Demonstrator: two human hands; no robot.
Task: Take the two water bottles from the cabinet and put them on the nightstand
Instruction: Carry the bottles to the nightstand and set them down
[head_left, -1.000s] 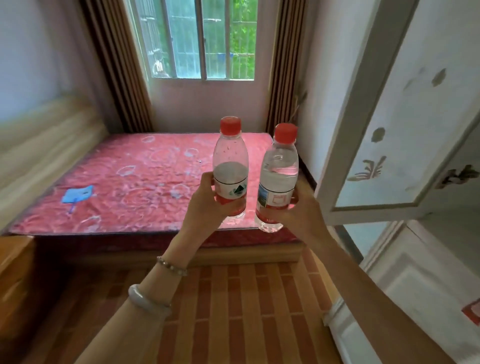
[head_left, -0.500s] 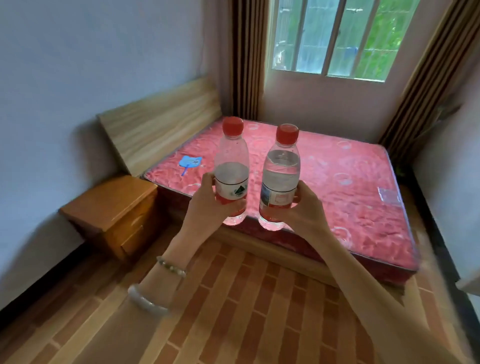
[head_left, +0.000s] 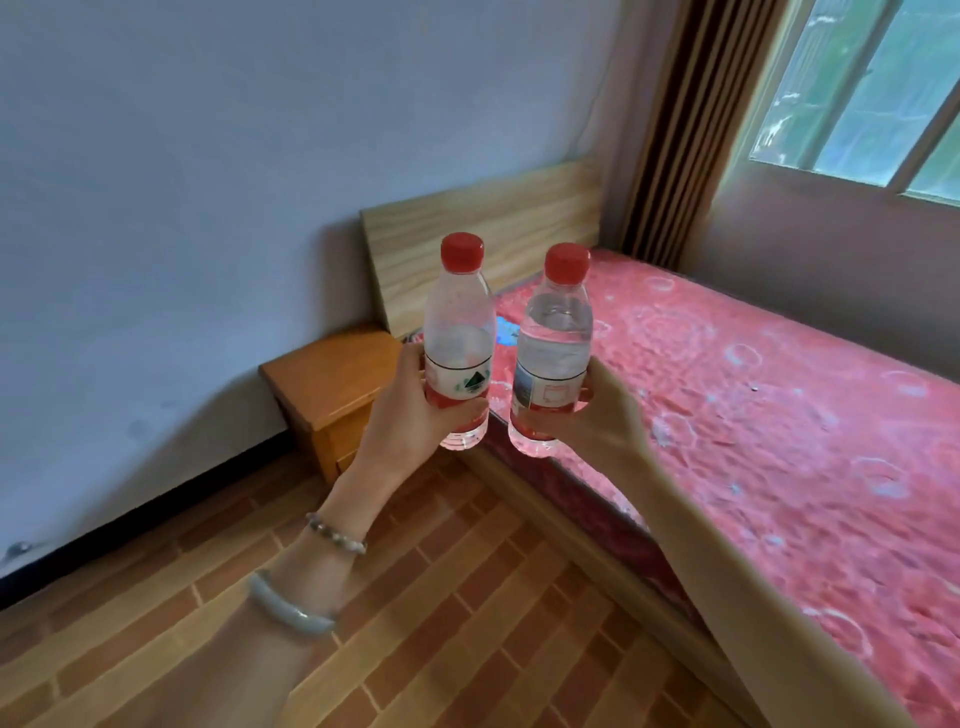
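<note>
Right now I see both hands raised mid-frame, each wrapped around an upright bottle. My left hand (head_left: 410, 415) holds the left bottle (head_left: 460, 338) by its lower half, fingers curled over the label; it looks about half full. My right hand (head_left: 597, 415) grips the right bottle (head_left: 555, 348) the same way, and its water stands higher. Both carry red caps and sit close side by side without touching, up in the air over the near edge of the bed (head_left: 753, 395). Left of the bottles and farther off, the nightstand (head_left: 327, 379) stands against the wall, beside the headboard (head_left: 483, 228). Brick-pattern floor (head_left: 467, 597) lies below my arms
</note>
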